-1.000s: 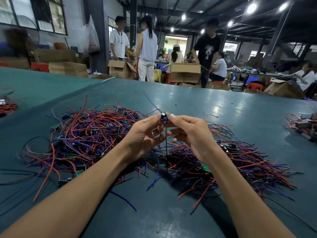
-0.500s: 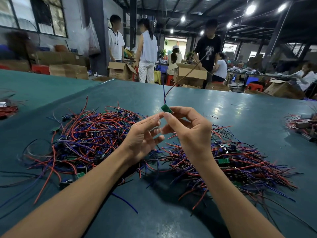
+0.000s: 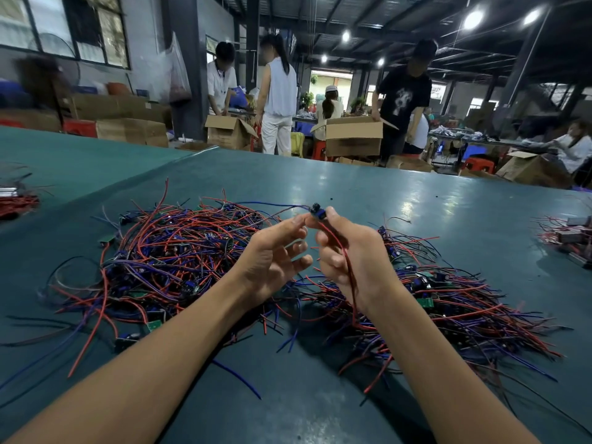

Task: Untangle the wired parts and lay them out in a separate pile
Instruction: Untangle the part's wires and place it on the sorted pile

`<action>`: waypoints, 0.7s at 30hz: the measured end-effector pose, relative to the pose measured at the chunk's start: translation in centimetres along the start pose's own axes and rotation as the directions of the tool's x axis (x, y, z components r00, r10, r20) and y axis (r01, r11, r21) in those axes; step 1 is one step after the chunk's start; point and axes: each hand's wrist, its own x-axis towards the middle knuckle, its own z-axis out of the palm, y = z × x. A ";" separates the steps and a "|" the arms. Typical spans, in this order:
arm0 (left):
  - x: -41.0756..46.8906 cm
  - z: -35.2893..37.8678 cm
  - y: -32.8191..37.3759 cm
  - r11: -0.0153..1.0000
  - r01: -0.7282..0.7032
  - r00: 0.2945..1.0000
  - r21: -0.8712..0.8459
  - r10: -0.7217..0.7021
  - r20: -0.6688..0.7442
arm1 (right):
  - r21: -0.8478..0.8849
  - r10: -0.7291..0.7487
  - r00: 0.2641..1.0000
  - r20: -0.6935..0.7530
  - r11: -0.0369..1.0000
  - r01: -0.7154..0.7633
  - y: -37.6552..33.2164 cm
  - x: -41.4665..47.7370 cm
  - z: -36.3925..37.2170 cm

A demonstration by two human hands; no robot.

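Two piles of red and blue wires flank the grip on the green table [image 3: 352, 187]. Left of it lies the tangled pile [image 3: 166, 261]; the left hand [image 3: 272, 254] is loose-fingered, holding nothing, forefinger tip just beside the small blue part [image 3: 317, 213]. The right hand [image 3: 352, 251] pinches that part, its red wire [image 3: 347, 264] trailing down the palm toward the right-hand pile [image 3: 455, 302].

Open cardboard box [image 3: 354, 137] beyond teal table [image 3: 416, 193]

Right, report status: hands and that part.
Right hand pinches wired part, red wire trailing down the palm. Left hand open beside it. Blue lead reaches into tangled pile.
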 end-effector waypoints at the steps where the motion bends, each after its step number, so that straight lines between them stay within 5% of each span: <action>1: 0.0 0.0 0.0 1.000 0.001 1.000 0.018 -0.001 0.004 | 0.042 0.075 0.997 0.004 0.996 -0.075 0.0 0.1 0.0; 8: 0.6 -0.1 -0.4 0.995 -0.087 0.994 -0.039 0.084 -0.063 | 0.102 0.271 0.962 0.031 0.957 -0.272 -0.5 0.4 -0.6; 15: 0.8 0.0 -0.4 0.987 -0.116 0.988 -0.111 0.103 -0.116 | -0.449 0.249 0.965 -0.085 0.854 -0.260 -4.9 -0.4 -3.2; 18: 0.2 0.5 -0.8 0.944 -0.206 0.975 0.257 0.219 -0.021 | -0.719 0.139 0.972 -0.191 0.654 -0.235 -8.0 -1.9 -5.8; 21: -0.6 1.7 -2.1 0.719 -0.362 0.932 0.593 0.290 0.217 | -0.898 0.078 0.964 -0.254 0.350 -0.265 -11.1 -4.0 -9.2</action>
